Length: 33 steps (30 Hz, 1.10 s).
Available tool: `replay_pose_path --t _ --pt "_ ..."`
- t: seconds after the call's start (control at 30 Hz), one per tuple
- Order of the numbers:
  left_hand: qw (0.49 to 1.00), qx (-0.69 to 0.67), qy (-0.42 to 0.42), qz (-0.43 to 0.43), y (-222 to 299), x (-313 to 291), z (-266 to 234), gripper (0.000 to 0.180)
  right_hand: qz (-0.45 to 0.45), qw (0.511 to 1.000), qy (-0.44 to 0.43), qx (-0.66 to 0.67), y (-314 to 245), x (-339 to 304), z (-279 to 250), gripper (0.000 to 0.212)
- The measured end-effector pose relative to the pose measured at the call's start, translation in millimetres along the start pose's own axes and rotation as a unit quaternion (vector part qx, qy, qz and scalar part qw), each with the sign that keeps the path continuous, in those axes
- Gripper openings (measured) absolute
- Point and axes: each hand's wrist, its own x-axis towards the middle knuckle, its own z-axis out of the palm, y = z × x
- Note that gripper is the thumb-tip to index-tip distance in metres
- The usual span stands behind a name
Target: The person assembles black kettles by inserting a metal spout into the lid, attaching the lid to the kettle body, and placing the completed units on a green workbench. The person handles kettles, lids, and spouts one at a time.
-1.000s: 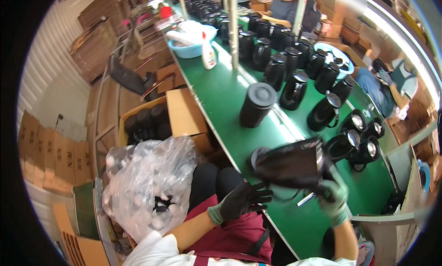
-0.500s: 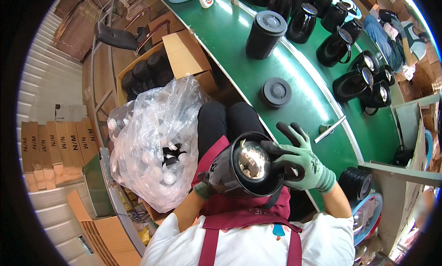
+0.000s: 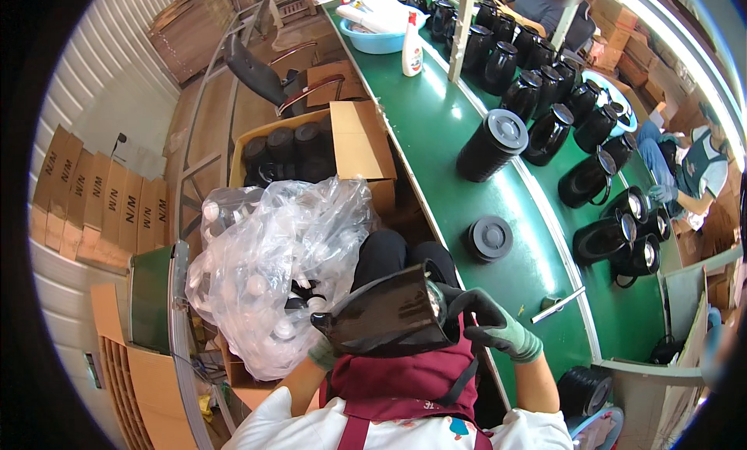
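Holding a black jug body over the lap, beside the near edge of the green table (image 3: 436, 138).

Large clear plastic bag (image 3: 272, 263) of white parts just left of the knees. Black jug body (image 3: 385, 318) lying on its side, tilted, between both hands. Right hand (image 3: 490, 325) in grey-green glove curled around its open end, fingers bent. Left hand (image 3: 323, 350) under the jug, mostly hidden; cannot tell its grip. Single grey lid (image 3: 490, 238) flat near the table's near edge.

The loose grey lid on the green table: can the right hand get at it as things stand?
Probably not right away: the right hand grips the black jug together with the left hand. The table around the lid is bare.
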Motion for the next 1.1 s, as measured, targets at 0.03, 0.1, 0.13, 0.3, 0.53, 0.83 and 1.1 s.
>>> replay_pose_path --t 0.03,0.1,0.13,0.3,0.53,0.83,1.1 --pt "1.0 -0.007 0.007 -0.002 -1 1 -2 0.048 -0.028 0.997 0.069 -0.019 20 -1 -3 0.04" --pt "1.0 -0.018 0.022 -0.004 -1 -3 -9 0.047 -0.095 0.967 0.112 -0.208 26 2 -1 0.066" --pt "0.999 -0.019 0.03 -0.004 0 -6 -13 0.047 -0.143 0.947 0.12 -0.261 28 3 1 0.076" --pt "0.943 0.318 0.024 0.096 42 1 -10 0.045 -0.011 0.924 0.11 -0.366 44 -23 -16 0.08" --pt "0.993 -0.057 -0.042 -0.096 27 0 -41 0.052 -0.069 0.961 0.074 -0.256 46 -28 -10 0.083" --pt "0.997 0.076 -0.014 -0.01 65 12 -1 0.043 -0.015 0.973 0.025 -0.23 42 -12 -16 0.082" --pt "0.994 -0.079 0.081 0.004 -48 -25 -50 0.051 -0.054 0.826 0.371 -0.422 52 82 -106 0.067"
